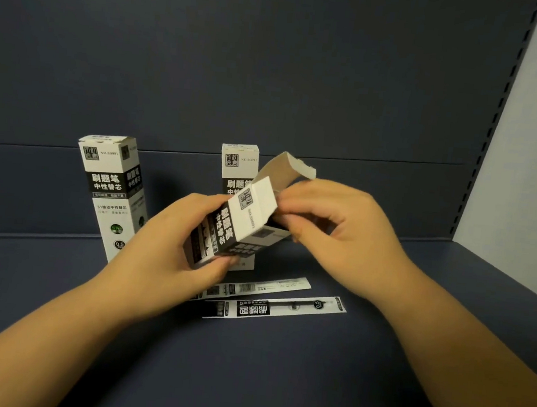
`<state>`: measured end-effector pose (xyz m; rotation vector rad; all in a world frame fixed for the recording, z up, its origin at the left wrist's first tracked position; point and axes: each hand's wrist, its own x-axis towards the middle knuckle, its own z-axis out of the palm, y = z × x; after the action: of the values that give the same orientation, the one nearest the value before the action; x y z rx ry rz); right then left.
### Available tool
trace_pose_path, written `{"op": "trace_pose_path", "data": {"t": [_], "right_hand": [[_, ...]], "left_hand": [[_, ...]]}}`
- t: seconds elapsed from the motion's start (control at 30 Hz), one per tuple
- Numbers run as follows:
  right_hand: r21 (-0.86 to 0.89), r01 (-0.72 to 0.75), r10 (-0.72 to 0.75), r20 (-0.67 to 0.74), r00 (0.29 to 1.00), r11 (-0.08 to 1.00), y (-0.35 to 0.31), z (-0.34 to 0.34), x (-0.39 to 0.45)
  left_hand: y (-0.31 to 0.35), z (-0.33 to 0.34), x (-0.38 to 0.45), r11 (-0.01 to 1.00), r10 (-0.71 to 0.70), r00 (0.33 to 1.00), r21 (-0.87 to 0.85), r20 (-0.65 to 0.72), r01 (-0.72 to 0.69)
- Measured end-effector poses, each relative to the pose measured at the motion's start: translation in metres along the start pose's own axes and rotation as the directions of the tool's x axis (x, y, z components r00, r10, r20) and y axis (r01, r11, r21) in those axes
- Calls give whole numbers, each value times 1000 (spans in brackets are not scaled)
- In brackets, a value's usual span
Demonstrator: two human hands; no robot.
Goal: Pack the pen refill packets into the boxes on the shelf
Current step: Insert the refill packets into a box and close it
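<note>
Holding a tilted box (226,229), the left hand (172,250) grips its body; the right hand (330,221) pinches the open end. Rough handling could tear the flap (291,168); two packets (279,306) wait at 6 o'clock.

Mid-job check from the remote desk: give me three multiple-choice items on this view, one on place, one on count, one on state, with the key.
1. Where do the refill packets lie?
A. on the shelf floor below the hands
B. on top of a standing box
C. inside the held box

2. How many boxes stand upright on the shelf?
A. one
B. two
C. four

3. The top flap of the held box is:
A. taped shut
B. torn off
C. open

Key: 1 A, both lie flat on the shelf. 2 B, the left box and the back box. 3 C, the flap stands up beside the right hand; the left hand grips the body.
</note>
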<state>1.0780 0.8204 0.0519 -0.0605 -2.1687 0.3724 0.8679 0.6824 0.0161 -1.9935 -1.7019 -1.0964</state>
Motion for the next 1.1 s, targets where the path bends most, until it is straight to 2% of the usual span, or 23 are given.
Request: {"op": "trace_pose_path", "data": {"t": [0.03,0.1,0.17,0.2,0.23,0.27,0.3,0.37,0.4,0.53,0.6,0.9,1.1], "right_hand": [[-13,19,-19,-14,1000,1000,0,1,0],[18,14,-11,-131,991,1000,-2,2,0],[147,-100,132,-224,966,984,0,-1,1],[209,-193,237,-211,948,959,1,-4,2],[219,-305,340,-145,929,927,4,-5,2],[142,-398,406,-30,914,906,9,-6,2],[-17,-439,438,122,891,898,15,-7,0],[-333,-337,459,422,782,880,20,-5,-3],[-389,-268,451,525,722,881,20,-2,-4],[-372,-217,428,717,551,902,17,8,-9],[-368,-207,422,755,502,906,19,12,-10],[-415,-81,383,724,573,906,16,16,-9],[-416,-145,420,707,569,898,12,17,-11]], "left_hand": [[0,-1,0,1000,-1,1000,-2,-5,1],[0,-2,0,1000,-15,1000,-12,-26,14],[-2,-3,0,999,-39,998,-25,-47,38],[-2,-4,0,998,-52,997,-30,-54,50],[-2,-4,0,998,-60,996,-34,-59,58],[-2,-4,0,997,-67,996,-40,-63,64],[-2,-4,-1,996,-72,995,-48,-65,69],[-3,-3,-1,995,-82,994,-63,-68,77],[-3,-3,-1,994,-85,994,-68,-69,81],[-7,-6,-2,992,-112,991,-61,-75,108],[-10,-7,-2,991,-126,989,-61,-75,122],[-9,-7,-1,990,-130,989,-60,-69,126],[-11,-8,-1,989,-140,988,-61,-71,136]]}}
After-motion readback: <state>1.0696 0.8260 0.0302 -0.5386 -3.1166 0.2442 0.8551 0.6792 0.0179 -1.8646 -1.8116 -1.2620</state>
